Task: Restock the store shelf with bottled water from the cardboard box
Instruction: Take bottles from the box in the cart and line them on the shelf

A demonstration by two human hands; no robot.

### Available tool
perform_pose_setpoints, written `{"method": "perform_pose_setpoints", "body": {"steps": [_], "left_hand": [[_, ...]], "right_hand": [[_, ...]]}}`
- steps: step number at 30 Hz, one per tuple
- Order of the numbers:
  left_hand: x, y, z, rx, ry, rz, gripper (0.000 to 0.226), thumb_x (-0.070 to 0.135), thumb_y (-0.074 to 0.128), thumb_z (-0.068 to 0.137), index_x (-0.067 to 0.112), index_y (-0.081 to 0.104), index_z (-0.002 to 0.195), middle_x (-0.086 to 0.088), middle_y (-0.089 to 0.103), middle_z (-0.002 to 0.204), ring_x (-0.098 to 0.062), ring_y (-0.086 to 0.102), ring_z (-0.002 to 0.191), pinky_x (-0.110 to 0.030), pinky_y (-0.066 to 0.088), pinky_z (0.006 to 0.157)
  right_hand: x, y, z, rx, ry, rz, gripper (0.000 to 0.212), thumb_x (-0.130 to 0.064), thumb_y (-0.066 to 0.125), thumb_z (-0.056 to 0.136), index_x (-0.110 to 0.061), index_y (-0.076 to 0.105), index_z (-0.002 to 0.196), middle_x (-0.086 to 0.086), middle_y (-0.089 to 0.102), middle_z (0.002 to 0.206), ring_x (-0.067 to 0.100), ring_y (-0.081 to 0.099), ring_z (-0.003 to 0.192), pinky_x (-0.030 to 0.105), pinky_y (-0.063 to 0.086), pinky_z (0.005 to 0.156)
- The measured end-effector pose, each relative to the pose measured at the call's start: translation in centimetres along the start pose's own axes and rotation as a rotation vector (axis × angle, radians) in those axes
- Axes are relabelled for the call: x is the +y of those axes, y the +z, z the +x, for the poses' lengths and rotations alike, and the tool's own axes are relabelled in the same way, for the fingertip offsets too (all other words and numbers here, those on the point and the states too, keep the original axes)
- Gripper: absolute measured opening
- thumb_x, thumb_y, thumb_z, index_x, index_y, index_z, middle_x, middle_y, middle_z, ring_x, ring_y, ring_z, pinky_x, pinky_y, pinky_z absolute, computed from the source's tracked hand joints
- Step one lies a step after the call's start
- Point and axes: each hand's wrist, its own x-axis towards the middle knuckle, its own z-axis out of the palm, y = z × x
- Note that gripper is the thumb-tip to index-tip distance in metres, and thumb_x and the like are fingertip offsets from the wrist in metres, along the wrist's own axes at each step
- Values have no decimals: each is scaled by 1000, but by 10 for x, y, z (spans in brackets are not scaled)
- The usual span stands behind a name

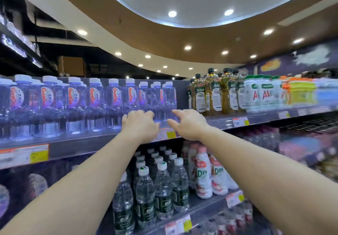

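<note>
Both arms reach up to the upper shelf [87,143]. The left hand [140,123] has its fingers curled round the base of a Ganten water bottle [132,97] at the row's near end; whether the right hand [186,123] beside it actually grips a bottle [169,97] cannot be told. Judged purpose: seating bottles flush with the filled row left of the hands. The cardboard box is out of view

left hand [140,125]: arm outstretched, fingers curled | right hand [188,124]: arm outstretched, fingers seemingly extended
</note>
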Motion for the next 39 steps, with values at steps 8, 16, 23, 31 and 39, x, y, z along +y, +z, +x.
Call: {"method": "perform_pose_setpoints", "body": {"steps": [8,16,23,31,39], "left_hand": [[205,59,-25,52,336,-198,54,54,45,92,28,46,139,-7,45,144,-29,34,136,-47,28,111],[488,137,-72,-71,535,-348,59,58,41,93,31,39,145,-7,28,159,-31,19,146,-52,13,118],[674,198,-100,-219,650,-421,58,60,41,93,35,36,145,-6,25,161,-30,17,148,-54,11,119],[799,305,-72,-344,673,-444,60,64,38,92,39,32,147,-5,23,161,-30,14,148,-54,9,119],[921,407,25,-396,682,-504,60,63,37,93,41,29,148,-6,22,161,-29,14,149,-52,9,119]], "right_hand": [[173,-36,-107,149,244,-171,57,-56,39,94,-31,36,145,10,42,146,32,29,137,48,25,112],[425,-84,-252,15,575,-347,56,-60,34,94,-40,31,146,11,29,155,34,17,144,50,15,114],[593,-110,-333,-72,776,-365,59,-64,32,93,-41,29,147,7,25,158,31,13,146,51,12,117],[738,-65,-336,-126,841,-334,59,-62,32,93,-41,25,148,8,24,159,32,12,146,51,9,116],[898,-38,-282,-94,949,-317,59,-60,37,94,-40,25,149,7,25,158,29,13,147,50,11,118]]}}
